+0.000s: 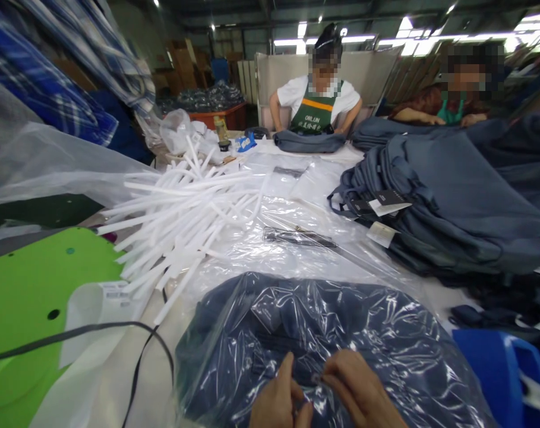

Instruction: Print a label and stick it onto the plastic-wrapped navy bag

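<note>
A folded dark blue garment in a clear plastic bag (323, 333) lies on the table right in front of me. My left hand (281, 401) and my right hand (359, 389) meet at the bag's near edge, fingers pinching the plastic film. Whether they grip only the film or a small part under it cannot be told. Flat empty clear bags (291, 238) lie spread just beyond the bagged garment.
A heap of white plastic strips (180, 226) lies to the left. A tall stack of dark blue garments with tags (452, 202) fills the right. A green board (24, 291), a black cable (140, 351) and a blue bin (501, 368) flank me. Two people work across the table.
</note>
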The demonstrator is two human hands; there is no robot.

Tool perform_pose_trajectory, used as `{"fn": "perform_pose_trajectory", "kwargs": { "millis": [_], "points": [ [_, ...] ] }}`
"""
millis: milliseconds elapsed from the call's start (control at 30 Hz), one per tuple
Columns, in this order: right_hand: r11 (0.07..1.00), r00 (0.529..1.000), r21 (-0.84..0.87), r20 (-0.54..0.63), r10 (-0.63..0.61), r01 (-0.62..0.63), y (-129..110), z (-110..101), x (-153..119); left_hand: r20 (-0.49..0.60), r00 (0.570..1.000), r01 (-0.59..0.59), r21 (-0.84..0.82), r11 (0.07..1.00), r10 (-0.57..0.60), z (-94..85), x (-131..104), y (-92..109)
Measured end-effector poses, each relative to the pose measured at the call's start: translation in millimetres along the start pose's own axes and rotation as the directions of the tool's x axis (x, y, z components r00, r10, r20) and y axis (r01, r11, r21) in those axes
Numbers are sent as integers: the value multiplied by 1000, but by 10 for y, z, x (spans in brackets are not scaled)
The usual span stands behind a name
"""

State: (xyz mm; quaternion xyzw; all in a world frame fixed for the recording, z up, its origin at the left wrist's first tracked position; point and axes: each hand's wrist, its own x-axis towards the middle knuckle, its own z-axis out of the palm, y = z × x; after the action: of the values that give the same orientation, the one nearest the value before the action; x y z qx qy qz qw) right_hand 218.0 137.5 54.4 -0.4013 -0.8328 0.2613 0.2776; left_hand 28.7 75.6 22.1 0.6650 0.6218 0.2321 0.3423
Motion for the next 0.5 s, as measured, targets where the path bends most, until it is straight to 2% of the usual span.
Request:
{"fn": "perform_pose_trajectory", "kwargs": {
  "millis": [33,100,133,167,200,300,333,400,500],
  "points": [
    [998,998,5,-17,60,-60,79,-47,40,-79,987,-130,115,985,140,56,40,-16],
    [985,984,24,-43,172,-171,260,-118,146,-154,900,-335,352,874,407,164,167,-23],
    [976,976,40,-38,215,-214,350,-139,208,-131,859,-399,436,807,495,218,241,-19],
    [967,968,54,-21,249,-247,431,-149,273,-80,839,-438,486,756,538,276,309,-15],
    [960,962,67,2,273,-273,501,-150,338,-12,843,-457,509,729,538,337,364,-17],
    [946,949,99,98,300,-309,635,-111,515,182,891,-446,523,726,416,555,412,-106],
    [945,947,104,122,297,-310,662,-91,562,193,903,-425,531,733,384,634,393,-165],
    [943,941,110,164,295,-315,707,-52,632,147,909,-403,553,729,390,780,335,-296],
    [934,924,107,225,310,-340,773,4,682,32,882,-394,599,697,471,898,276,-426]
  ]
}}
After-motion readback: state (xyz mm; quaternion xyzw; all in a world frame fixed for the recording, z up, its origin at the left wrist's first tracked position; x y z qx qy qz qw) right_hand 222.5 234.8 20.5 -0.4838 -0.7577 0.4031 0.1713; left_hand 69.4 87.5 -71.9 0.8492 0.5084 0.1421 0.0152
